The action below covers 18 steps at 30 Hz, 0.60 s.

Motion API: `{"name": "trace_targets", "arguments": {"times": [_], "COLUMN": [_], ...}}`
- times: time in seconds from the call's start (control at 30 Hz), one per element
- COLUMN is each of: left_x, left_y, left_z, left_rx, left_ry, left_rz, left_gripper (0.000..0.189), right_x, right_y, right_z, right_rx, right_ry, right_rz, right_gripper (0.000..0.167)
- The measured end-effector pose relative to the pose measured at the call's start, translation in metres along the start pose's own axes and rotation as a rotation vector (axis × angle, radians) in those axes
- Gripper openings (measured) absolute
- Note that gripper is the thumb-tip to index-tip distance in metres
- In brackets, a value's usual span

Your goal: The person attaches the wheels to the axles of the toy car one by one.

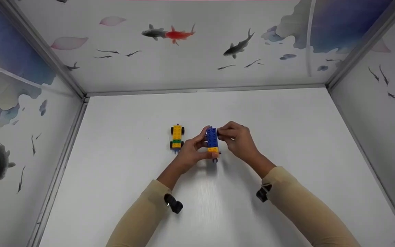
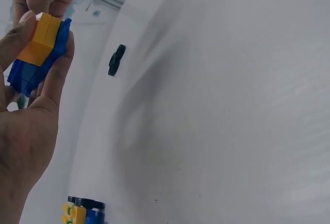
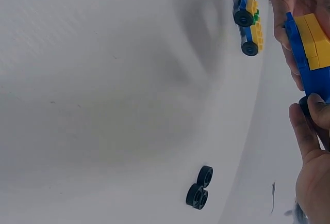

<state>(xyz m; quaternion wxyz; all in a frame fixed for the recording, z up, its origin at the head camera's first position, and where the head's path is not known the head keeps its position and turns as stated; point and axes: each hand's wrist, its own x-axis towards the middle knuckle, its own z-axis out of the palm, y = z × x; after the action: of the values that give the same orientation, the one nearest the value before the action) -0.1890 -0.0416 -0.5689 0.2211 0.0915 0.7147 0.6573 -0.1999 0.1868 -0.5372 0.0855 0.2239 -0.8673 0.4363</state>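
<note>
My left hand (image 1: 188,155) grips a toy building-block car (image 1: 212,138), its thumb and fingers on opposite sides. The car has a blue base and a yellow block section (image 2: 42,39). At the car's right side, my right hand (image 1: 241,141) pinches a small black wheel (image 3: 304,106) against the blue base, thumb on one face and fingers behind. Part of this wheel is hidden by the thumb. The car is held up off the white table, its shadow falling below.
Left of the hands, a second block car (image 1: 177,136), yellow, green and blue with black wheels, stands on the table (image 1: 122,192). Several loose black wheels (image 3: 196,195) lie together on the tabletop. Printed panels wall the table at the back and both sides.
</note>
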Motion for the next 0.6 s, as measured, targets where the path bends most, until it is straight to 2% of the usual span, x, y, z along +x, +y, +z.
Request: {"name": "trace_targets", "arguments": {"times": [0.33, 0.6], "left_x": [-0.0013, 0.0021], "left_y": [0.0017, 0.001], "left_z": [0.0007, 0.0062], "left_rx": [0.024, 0.007], "left_ry": [0.013, 0.025], "left_rz": [-0.014, 0.001], "left_gripper": [0.104, 0.103], "right_x": [0.0006, 0.0], "right_y": [0.0022, 0.0071], "right_z": [-0.0012, -0.0064], "right_rx": [-0.011, 0.024], "right_ry": [-0.021, -0.041], "right_rz": [0.006, 0.003], "right_gripper": [0.024, 0.032]}}
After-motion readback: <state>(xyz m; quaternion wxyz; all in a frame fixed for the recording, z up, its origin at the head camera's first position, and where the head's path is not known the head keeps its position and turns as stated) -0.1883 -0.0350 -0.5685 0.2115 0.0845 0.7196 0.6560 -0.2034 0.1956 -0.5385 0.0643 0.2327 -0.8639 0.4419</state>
